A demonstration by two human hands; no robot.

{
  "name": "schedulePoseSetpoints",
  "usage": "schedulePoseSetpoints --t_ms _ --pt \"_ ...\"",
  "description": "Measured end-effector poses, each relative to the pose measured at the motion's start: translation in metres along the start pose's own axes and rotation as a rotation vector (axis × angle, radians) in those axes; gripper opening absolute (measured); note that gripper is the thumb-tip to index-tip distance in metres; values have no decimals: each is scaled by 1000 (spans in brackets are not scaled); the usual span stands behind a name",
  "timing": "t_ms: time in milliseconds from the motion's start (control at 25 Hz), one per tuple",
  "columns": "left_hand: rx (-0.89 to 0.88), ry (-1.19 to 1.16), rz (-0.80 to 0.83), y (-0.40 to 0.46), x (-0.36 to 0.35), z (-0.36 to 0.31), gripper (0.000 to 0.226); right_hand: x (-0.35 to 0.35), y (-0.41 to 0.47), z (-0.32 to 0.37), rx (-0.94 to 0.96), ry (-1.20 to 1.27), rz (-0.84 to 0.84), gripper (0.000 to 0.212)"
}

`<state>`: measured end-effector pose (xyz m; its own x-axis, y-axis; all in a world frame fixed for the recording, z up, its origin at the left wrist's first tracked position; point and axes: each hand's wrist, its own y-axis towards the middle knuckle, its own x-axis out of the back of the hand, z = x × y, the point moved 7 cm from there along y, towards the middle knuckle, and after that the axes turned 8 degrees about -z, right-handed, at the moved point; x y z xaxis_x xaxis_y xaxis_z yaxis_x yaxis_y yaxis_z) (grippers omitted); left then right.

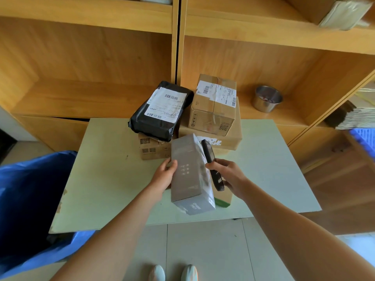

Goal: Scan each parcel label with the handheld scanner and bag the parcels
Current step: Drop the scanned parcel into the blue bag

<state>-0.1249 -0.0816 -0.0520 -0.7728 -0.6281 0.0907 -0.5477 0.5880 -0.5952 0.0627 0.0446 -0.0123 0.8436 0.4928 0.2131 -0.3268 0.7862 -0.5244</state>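
Head view: both hands up over the counter (97,179). Left hand (165,172) grips the left side of a grey box parcel (188,175), thumb curled over its top face, box held off the surface and tilted. Right hand (227,174) is wrapped round the black handheld scanner (212,165), which lies just beside the box's right face, head pointing away from the person.

Label on this parcel not clearly seen; a pale patch shows on the right side near the scanner, too blurred to read. Judgement: scan in hand, not yet bagged.

To do it well:
- Turn the box with the left hand until the barcode faces the scanner head squarely.
- Back the scanner off a little; it looks too close and too edge-on to read.
- Hold both steady until it registers.
- Then swing left to the blue bag (30,199), open beside the counter.

Still waiting at the back of the counter: black mailer (160,112) on a small carton (154,149), and a taped carton (213,104) on a flat carton (229,138), labels up.
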Motion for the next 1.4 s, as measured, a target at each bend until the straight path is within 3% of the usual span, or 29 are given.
schedulePoseSetpoints --t_ms 80,240,320,480,600,720,840,960,1200,1280,1400 --pt "6 6 -61 7 10 8 48 -6 -3 3 3 -36 5 31" --pt "-186 193 -94 10 12 7 44 -16 -2 17 53 -207 -10 26" --pt "-149 165 -40 11 7 13 47 -16 5 29 126 -473 -5 36" --pt "-25 225 11 12 13 34 84 -11 13 53 331 -1146 26 57" --pt "3 371 -18 12 18 47 85 -17 1 58 397 -1486 134 63" --pt "-56 477 -94 13 22 40 73 -31 -17 58 433 -1635 250 60" --pt "-120 577 -188 14 24 30 56 -46 -31 57 455 -1700 299 59" --pt "-57 546 -231 14 32 38 39 -53 -38 55 470 -1747 317 55" --pt "48 605 -341 2 73 60 41 -59 -44 48 521 -1763 264 53" --pt "45 542 -305 0 74 65 35 -57 -36 42 503 -1625 193 56" --pt "65 322 -200 -4 64 70 27 -44 -10 17 222 -1157 99 55"
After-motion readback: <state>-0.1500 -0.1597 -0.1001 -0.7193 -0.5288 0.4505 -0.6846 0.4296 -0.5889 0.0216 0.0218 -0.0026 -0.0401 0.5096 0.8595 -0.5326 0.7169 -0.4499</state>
